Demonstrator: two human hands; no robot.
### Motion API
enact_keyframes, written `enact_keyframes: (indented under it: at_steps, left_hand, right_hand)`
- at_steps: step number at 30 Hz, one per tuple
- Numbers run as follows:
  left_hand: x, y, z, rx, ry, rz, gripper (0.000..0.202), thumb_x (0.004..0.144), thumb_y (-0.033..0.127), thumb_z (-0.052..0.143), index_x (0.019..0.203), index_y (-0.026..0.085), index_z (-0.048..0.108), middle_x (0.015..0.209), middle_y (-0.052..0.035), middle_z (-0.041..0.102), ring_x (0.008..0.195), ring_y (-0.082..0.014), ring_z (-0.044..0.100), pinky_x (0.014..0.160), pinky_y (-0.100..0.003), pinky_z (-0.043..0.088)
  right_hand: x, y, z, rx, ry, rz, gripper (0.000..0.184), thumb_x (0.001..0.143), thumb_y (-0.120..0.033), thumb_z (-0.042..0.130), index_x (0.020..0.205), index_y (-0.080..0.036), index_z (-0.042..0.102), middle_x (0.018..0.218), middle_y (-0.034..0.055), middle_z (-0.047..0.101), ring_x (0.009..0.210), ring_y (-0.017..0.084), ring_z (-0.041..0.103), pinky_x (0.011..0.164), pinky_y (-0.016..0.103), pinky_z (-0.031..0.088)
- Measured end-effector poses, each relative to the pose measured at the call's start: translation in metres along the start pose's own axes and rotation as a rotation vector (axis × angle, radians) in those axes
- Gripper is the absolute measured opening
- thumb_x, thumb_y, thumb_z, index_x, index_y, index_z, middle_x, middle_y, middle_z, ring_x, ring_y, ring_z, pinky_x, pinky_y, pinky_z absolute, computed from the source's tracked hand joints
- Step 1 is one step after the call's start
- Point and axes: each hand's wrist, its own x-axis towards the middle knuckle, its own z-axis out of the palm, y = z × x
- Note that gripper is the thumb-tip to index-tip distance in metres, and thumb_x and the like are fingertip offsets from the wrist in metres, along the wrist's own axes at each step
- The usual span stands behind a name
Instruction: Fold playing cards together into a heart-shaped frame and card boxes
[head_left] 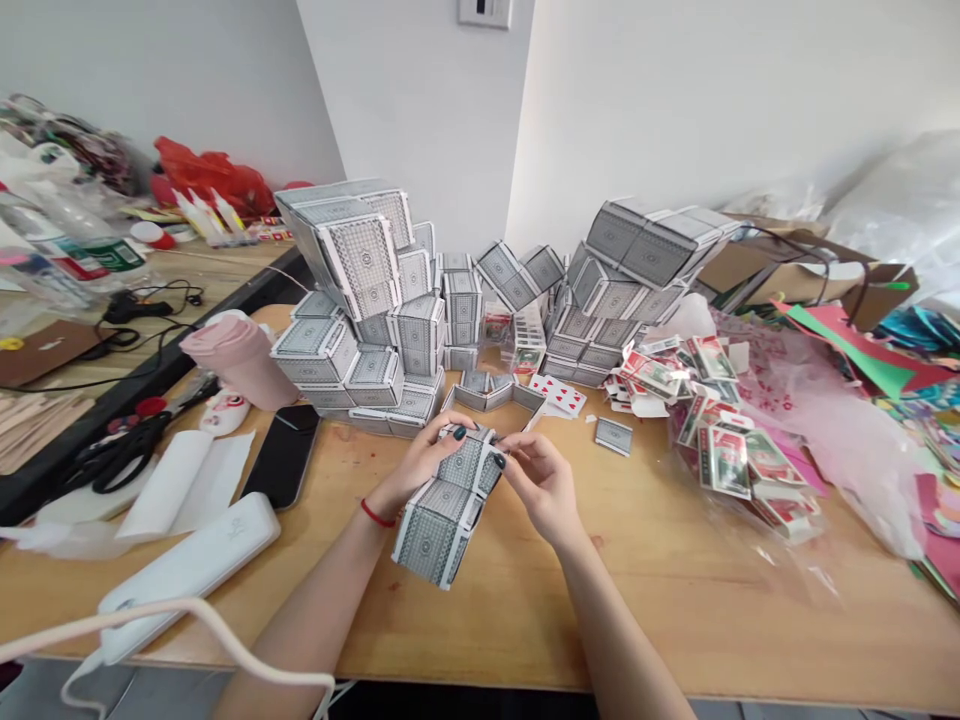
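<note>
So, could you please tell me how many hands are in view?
2: the left hand holds the joined card boxes; the right hand is at their far end.

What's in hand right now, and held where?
A two-part card block: the left hand holds its far part, thumb on top. The right hand has fingertips at that part's right edge; can't tell whether they pinch it.

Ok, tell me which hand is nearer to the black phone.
Left. The left hand is just right of the phone, holding the card-patterned block; the right hand is farther right, across the block.
</note>
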Motion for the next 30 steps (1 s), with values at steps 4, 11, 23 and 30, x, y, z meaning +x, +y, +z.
enact_keyframes:
  at_steps: [4,11,23,30]
  left_hand:
    - [0.001,-0.003,0.001,0.036,-0.013,0.025,0.022,0.075,0.036,0.058,0.090,0.020,0.059,0.085,-0.0013,0.056,0.070,-0.0139,0.047,0.064,-0.023,0.035]
    - [0.000,-0.002,0.002,0.109,-0.058,0.047,0.019,0.079,0.034,0.053,0.091,0.019,0.058,0.082,-0.0013,0.055,0.070,-0.0138,0.045,0.064,-0.024,0.035]
    - [-0.002,0.005,0.005,0.125,-0.108,0.022,0.021,0.079,0.035,0.052,0.092,0.018,0.055,0.077,0.0000,0.053,0.068,-0.0130,0.044,0.066,-0.024,0.036]
    - [-0.002,0.007,0.006,0.106,-0.123,0.021,0.021,0.080,0.036,0.051,0.090,0.017,0.055,0.076,0.0005,0.052,0.065,-0.0119,0.043,0.063,-0.024,0.035]
  right_hand:
    - [0.001,0.000,-0.002,-0.105,-0.035,0.003,0.008,0.081,-0.028,0.056,0.080,-0.020,0.059,0.085,0.0049,0.060,0.082,0.017,0.056,0.077,0.033,0.045]
    - [0.001,-0.007,-0.009,-0.122,-0.110,0.038,0.012,0.081,-0.029,0.056,0.073,-0.020,0.060,0.078,0.0026,0.059,0.076,0.017,0.054,0.073,0.031,0.043]
    - [0.003,-0.015,-0.012,-0.102,-0.205,0.076,0.015,0.080,-0.030,0.056,0.070,-0.019,0.059,0.076,0.0031,0.057,0.074,0.016,0.051,0.072,0.030,0.040]
    - [0.004,-0.018,-0.012,-0.085,-0.249,0.080,0.016,0.081,-0.028,0.055,0.068,-0.019,0.056,0.074,0.0024,0.056,0.072,0.016,0.049,0.071,0.029,0.038]
